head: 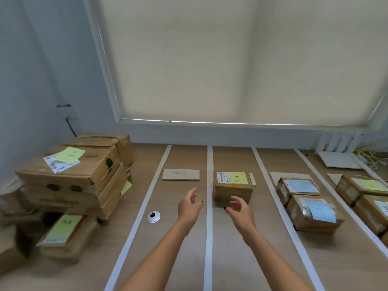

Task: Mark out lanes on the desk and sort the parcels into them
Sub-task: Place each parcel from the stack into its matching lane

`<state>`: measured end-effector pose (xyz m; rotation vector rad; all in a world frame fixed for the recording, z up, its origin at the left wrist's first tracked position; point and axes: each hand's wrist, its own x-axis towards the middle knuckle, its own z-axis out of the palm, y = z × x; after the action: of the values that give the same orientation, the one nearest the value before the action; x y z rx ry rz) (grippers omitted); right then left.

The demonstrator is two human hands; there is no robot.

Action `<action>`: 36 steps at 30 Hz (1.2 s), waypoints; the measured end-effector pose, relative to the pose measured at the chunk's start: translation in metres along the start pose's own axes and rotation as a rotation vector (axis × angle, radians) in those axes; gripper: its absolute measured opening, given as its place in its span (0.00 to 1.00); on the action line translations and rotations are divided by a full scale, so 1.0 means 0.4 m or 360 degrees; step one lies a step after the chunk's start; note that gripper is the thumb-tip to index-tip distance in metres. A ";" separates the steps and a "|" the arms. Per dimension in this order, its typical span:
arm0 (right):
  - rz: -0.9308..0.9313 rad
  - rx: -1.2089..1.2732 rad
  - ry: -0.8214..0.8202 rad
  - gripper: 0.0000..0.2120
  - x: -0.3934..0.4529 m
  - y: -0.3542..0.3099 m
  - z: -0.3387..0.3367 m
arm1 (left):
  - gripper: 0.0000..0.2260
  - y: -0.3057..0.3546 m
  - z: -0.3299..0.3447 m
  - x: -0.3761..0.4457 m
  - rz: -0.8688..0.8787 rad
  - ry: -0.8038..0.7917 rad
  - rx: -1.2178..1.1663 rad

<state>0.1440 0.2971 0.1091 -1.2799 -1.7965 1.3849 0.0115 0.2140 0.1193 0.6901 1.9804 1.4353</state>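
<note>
I see my left hand (pixel 190 207) and right hand (pixel 239 210) both open and empty above the desk (pixel 241 259), just short of a yellow-noted parcel (pixel 233 189) in its lane between white tape strips (pixel 209 206). Unsorted parcels (pixel 71 177) are stacked at far left, and blue-noted parcels (pixel 310 208) sit one lane to the right.

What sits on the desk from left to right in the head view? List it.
Stack of unsorted parcels → white cable grommet → cardboard lane label → yellow-note parcel → two blue-note parcels → parcels at the right edge.
</note>
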 end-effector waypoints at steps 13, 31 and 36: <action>-0.0052 0.0207 -0.0047 0.19 -0.137 -0.321 0.590 | 0.23 0.022 -0.644 0.053 0.0240 -0.0093 0.0091; 0.0037 0.0089 -0.0292 0.28 -0.106 -0.529 0.948 | 0.21 -0.072 -1.349 0.228 0.0217 0.0619 0.0669; 0.0153 0.0155 -0.0375 0.27 -0.081 -0.494 0.998 | 0.24 -0.138 -1.340 0.267 -0.0009 0.0357 0.0531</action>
<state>-0.2484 0.0911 0.1647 -1.2083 -1.8123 1.7165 -0.4519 -0.0745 0.1797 0.6863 2.4285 1.2346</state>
